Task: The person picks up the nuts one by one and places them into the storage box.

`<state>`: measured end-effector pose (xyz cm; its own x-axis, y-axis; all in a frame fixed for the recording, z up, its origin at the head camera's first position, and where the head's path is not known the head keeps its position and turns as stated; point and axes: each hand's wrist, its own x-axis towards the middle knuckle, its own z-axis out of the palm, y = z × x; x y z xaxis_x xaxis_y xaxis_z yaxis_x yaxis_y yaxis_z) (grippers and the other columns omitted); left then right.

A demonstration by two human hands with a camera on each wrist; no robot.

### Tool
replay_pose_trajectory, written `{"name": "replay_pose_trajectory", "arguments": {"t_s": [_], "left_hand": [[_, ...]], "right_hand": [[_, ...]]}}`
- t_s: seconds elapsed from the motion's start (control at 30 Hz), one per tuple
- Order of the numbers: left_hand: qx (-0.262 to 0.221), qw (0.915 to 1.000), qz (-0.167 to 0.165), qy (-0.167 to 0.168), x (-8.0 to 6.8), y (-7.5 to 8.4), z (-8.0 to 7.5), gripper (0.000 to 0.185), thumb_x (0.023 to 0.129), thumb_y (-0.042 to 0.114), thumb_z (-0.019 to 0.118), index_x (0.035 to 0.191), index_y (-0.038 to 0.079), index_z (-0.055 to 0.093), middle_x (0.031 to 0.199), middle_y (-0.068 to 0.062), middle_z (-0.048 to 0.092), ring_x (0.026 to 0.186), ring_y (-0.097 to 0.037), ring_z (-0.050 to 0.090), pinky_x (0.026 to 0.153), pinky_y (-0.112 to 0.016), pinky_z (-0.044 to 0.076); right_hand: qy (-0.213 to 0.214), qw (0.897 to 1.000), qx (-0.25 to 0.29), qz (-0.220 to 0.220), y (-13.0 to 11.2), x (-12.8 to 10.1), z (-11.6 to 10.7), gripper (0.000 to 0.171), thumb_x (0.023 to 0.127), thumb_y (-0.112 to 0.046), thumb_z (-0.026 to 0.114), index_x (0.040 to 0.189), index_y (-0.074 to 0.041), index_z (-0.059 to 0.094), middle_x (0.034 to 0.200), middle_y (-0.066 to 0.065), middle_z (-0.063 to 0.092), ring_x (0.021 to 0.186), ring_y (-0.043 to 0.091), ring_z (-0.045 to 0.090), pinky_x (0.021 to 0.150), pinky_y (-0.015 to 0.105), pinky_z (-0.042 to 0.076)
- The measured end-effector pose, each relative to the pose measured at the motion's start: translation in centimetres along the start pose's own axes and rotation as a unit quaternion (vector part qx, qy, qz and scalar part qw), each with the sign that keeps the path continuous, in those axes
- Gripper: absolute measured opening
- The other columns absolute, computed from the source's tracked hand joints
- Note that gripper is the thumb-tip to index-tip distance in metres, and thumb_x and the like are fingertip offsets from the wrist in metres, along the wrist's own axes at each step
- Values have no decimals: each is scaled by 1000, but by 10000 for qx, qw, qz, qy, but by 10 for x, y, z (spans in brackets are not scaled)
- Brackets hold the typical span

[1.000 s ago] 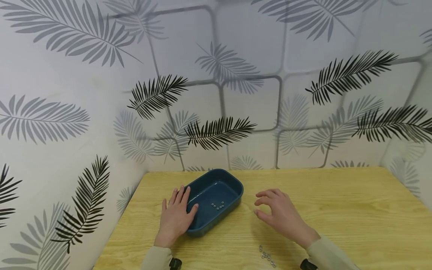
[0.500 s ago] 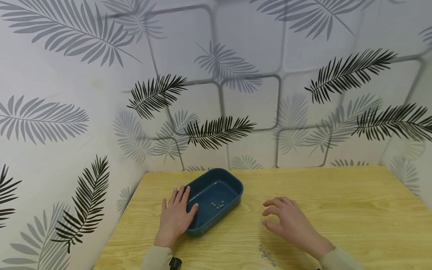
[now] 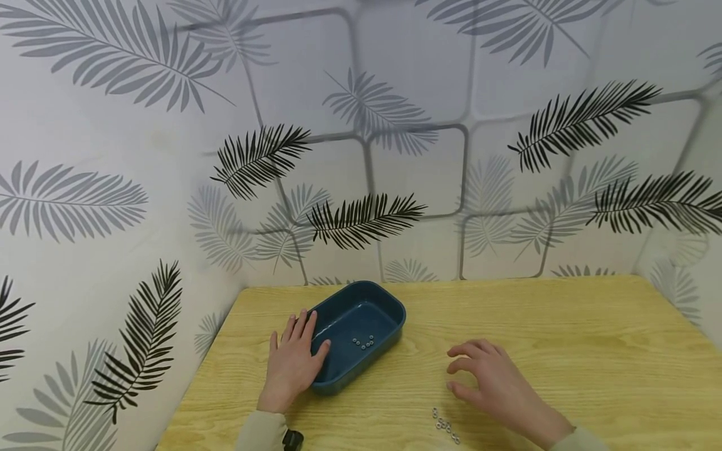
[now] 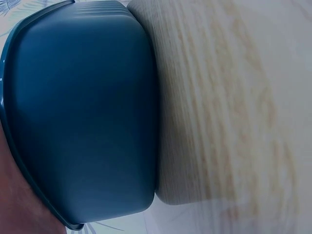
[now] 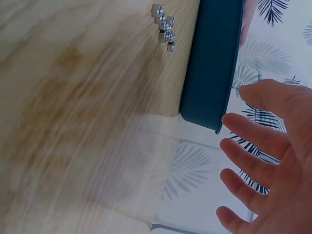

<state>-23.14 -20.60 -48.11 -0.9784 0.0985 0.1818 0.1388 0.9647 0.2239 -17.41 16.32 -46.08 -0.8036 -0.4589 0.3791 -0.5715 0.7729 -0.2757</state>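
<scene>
A dark blue rectangular tray [image 3: 361, 369] stands at an angle on the table, with several small metal nuts [image 3: 363, 346] on its floor. My left hand [image 3: 293, 366] rests on the tray's left rim, fingers spread and thumb over the inside. To the right of the tray, my right hand [image 3: 493, 385] hovers above the table, fingers loosely bent and holding nothing. Several more metal nuts [image 3: 444, 425] lie in a small cluster on the table, below and left of the right hand. The right wrist view shows these loose nuts [image 5: 165, 28] beside the tray's outer wall [image 5: 212, 63].
The pale wooden table [image 3: 592, 351] extends to the right of the hands. Its back edge meets a wall [image 3: 417, 188] printed with leaves, and another wall stands along the left side.
My right hand has moved right and toward me, away from the tray. The left hand, the tray and both groups of nuts have stayed in place.
</scene>
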Motion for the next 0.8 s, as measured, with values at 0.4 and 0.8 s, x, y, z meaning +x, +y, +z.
{"name": "replay_pose_trajectory", "arguments": {"t_s": [0.4,0.8], "left_hand": [[-113,9999,-27,-18,-2,2,-1,68,101,47,49,157,15,28,162,-11,20,148,-33,15,112,-67,11],[-84,9999,42,105,-3,3,-2,68,101,46,51,156,13,31,161,-12,24,147,-35,19,111,-67,13]], "right_hand": [[-212,9996,-30,-195,6,-17,1,9,81,-30,80,88,-26,75,113,-6,65,104,24,55,85,53,45],[-833,9959,309,-142,7,-27,1,10,81,-28,78,88,-30,72,115,-5,64,109,27,55,87,58,44]]}}
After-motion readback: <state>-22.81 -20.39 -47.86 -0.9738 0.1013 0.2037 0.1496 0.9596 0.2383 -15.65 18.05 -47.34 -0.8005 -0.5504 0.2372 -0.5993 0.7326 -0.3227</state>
